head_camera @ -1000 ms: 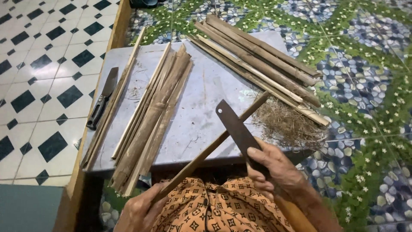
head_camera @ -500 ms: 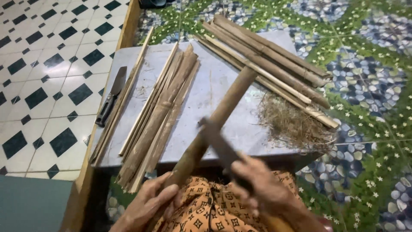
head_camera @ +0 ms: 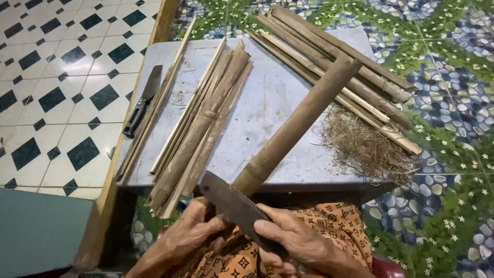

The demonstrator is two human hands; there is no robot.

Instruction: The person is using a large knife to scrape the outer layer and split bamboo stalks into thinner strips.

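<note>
L hand (head_camera: 193, 234): grip closed on bamboo pole (head_camera: 298, 126), near end; pole slants up-R over desk (head_camera: 267, 108) | R hand (head_camera: 296, 242): grip closed on cleaver (head_camera: 231, 203), blade touching pole | rest: split strips (head_camera: 203, 123) desk centre; knife (head_camera: 143, 100) L edge; shavings (head_camera: 365, 146) R

Right hand (head_camera: 293, 239) slid blade (head_camera: 234, 206) down w/ edge now across bamboo stick (head_camera: 298, 121) near left hand (head_camera: 193, 234).
</note>
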